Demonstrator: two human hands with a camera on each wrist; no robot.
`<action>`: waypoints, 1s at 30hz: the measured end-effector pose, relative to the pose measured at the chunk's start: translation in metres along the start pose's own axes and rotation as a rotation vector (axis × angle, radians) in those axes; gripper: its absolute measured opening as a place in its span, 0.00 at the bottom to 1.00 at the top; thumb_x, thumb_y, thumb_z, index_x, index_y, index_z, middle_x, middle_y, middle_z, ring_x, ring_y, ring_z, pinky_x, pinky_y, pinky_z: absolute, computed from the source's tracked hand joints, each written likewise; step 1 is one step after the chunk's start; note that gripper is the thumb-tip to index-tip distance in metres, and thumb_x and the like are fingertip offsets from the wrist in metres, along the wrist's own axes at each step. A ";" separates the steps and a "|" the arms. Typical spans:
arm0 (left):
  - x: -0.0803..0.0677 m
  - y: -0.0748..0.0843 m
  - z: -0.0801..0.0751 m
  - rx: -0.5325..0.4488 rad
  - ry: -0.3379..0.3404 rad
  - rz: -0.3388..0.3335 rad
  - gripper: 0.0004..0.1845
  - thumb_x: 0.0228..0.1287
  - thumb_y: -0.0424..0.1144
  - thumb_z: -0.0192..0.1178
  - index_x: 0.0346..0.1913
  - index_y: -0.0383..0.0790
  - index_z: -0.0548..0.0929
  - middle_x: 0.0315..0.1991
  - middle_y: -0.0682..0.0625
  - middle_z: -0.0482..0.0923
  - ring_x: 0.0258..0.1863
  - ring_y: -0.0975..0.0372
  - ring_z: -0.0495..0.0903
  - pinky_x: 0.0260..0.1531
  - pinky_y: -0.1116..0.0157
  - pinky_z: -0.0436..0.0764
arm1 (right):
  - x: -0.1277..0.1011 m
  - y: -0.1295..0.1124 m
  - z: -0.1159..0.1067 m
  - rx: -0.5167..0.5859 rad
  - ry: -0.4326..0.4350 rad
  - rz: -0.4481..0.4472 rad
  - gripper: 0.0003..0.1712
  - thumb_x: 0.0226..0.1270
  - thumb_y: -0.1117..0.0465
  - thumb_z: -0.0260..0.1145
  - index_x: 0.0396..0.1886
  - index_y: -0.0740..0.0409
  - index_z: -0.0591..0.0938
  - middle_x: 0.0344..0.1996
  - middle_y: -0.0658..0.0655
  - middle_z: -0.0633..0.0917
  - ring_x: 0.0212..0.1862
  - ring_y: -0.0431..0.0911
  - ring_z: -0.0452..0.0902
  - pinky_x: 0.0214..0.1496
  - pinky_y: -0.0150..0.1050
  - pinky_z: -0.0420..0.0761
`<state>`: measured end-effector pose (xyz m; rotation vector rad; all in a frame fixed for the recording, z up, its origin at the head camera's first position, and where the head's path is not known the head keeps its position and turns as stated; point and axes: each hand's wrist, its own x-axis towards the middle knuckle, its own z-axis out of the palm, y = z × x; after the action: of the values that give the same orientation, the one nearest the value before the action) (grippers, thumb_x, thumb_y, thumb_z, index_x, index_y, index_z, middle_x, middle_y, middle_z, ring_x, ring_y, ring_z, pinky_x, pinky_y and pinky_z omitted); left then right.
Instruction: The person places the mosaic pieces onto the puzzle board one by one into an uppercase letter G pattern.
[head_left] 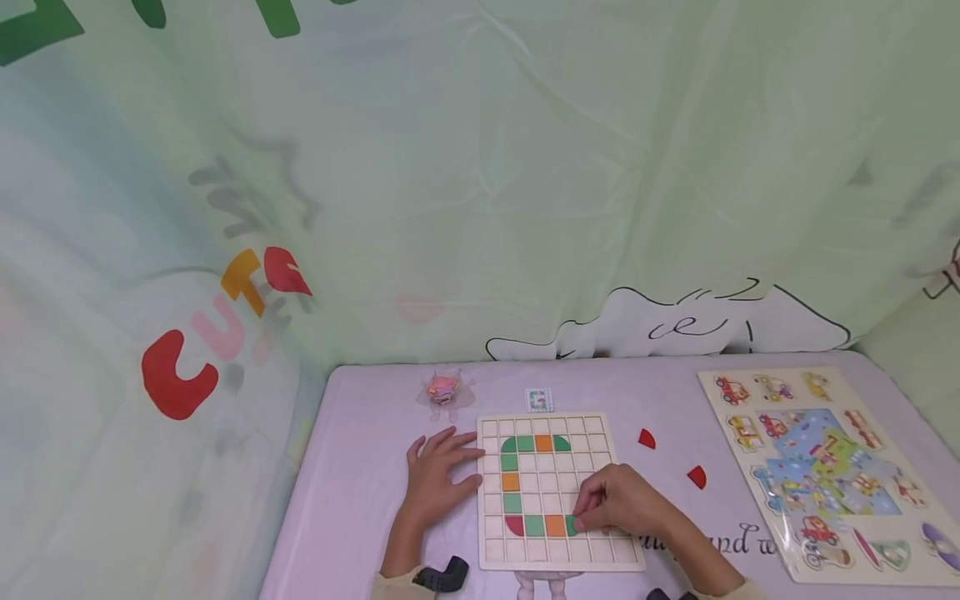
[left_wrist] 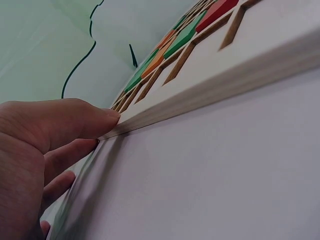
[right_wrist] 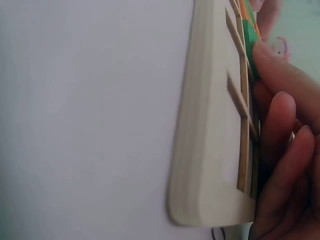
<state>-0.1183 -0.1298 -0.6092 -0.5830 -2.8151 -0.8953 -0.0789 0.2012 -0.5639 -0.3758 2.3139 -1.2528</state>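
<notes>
Two hands to note, both near the front edge of the tabletop (head_left: 360, 467). Found the right hand (head_left: 626, 500) curled over the near right part of the wooden board (head_left: 592, 429), fingertips closed narrowly on a green tile (head_left: 572, 525) in the second row from the board's near edge, just right of an orange one. Checked the right wrist view: a fingertip pressed on that green tile (right_wrist: 248, 37), low in its square, though could not tell whether fully seated. Found the left hand (head_left: 438, 475) flat on the tabletop, fingers spread wide and holding nothing, tips against the board's left edge. Confirmed this in the left wrist view, with the thumb (left_wrist: 75, 120) touching the board's rim (left_wrist: 210, 85).

Counted ten other tiles (head_left: 525, 443) set in the grid: four along an upper row, three down the left side, three along the lower row, all bending round like a letter C. Judged the pattern well along but not finished, with the right side open and most squares bare.

Spotted a red piece (head_left: 647, 438) and a second red piece (head_left: 697, 477) loose on the tabletop, right of the board. Noted a vehicle puzzle (head_left: 825, 467) along the right edge. Saw a small card (head_left: 539, 400) and a pink toy (head_left: 443, 388) beyond the board, near the far edge, and a pale printed cloth (head_left: 525, 167) behind.
</notes>
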 end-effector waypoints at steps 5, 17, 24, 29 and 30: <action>0.001 0.001 -0.001 -0.003 0.003 0.004 0.18 0.57 0.50 0.70 0.53 0.63 0.88 0.65 0.62 0.80 0.73 0.54 0.68 0.69 0.37 0.51 | 0.000 -0.002 -0.001 0.007 -0.002 -0.006 0.08 0.51 0.55 0.82 0.25 0.47 0.88 0.16 0.48 0.82 0.18 0.36 0.74 0.20 0.30 0.74; 0.000 0.000 0.000 -0.010 -0.007 -0.009 0.19 0.57 0.50 0.70 0.53 0.62 0.88 0.65 0.63 0.80 0.74 0.55 0.68 0.69 0.38 0.51 | 0.000 0.001 -0.005 0.008 -0.039 0.000 0.09 0.50 0.57 0.82 0.30 0.46 0.89 0.17 0.47 0.82 0.21 0.37 0.76 0.23 0.29 0.72; 0.000 -0.001 0.002 0.008 0.008 0.004 0.19 0.56 0.49 0.71 0.52 0.63 0.88 0.64 0.62 0.81 0.73 0.54 0.69 0.68 0.37 0.52 | 0.001 0.003 -0.004 0.015 -0.029 -0.004 0.10 0.50 0.57 0.83 0.29 0.47 0.88 0.16 0.47 0.82 0.20 0.37 0.75 0.22 0.29 0.72; 0.000 0.000 0.001 0.002 0.001 -0.003 0.19 0.56 0.50 0.71 0.53 0.63 0.88 0.65 0.62 0.80 0.73 0.55 0.69 0.69 0.37 0.51 | 0.000 0.003 -0.004 0.024 -0.033 -0.003 0.09 0.50 0.57 0.82 0.29 0.48 0.88 0.17 0.48 0.82 0.20 0.37 0.76 0.23 0.29 0.72; 0.000 0.000 0.001 0.000 0.002 -0.004 0.19 0.56 0.50 0.71 0.53 0.63 0.88 0.65 0.62 0.80 0.73 0.55 0.69 0.69 0.37 0.52 | -0.001 0.002 -0.004 0.024 -0.035 -0.002 0.09 0.51 0.56 0.82 0.30 0.48 0.88 0.17 0.48 0.82 0.20 0.38 0.76 0.23 0.29 0.72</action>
<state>-0.1185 -0.1294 -0.6098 -0.5770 -2.8156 -0.8959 -0.0807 0.2060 -0.5636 -0.3893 2.2674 -1.2641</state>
